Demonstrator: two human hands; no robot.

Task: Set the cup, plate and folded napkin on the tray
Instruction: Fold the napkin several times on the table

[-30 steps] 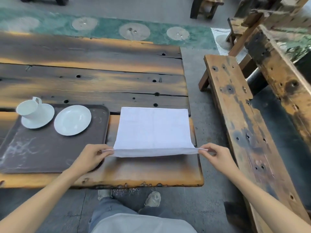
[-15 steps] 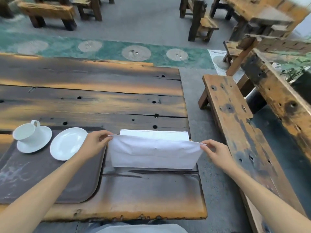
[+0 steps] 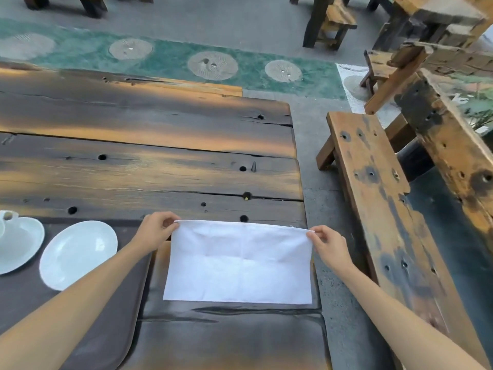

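Note:
A white napkin [image 3: 240, 265] lies folded in half on the wooden table, just right of the dark brown tray [image 3: 117, 316]. My left hand [image 3: 156, 228] pinches its far left corner and my right hand [image 3: 329, 243] pinches its far right corner, both pressed down at the far edge. On the tray sit a white plate [image 3: 77, 253] and, at the left frame edge, a white cup [image 3: 5, 220] on a saucer [image 3: 22, 244]. My left forearm crosses over the tray.
The plank table [image 3: 149, 166] ends close to the napkin's right side. A worn wooden bench [image 3: 384, 217] runs along the right, with a grey floor gap between. More benches and tables stand at the back.
Both hands carried the napkin's near edge up and over to the far edge, so the napkin is now folded in half. The camera has tilted and the tray sits further left.

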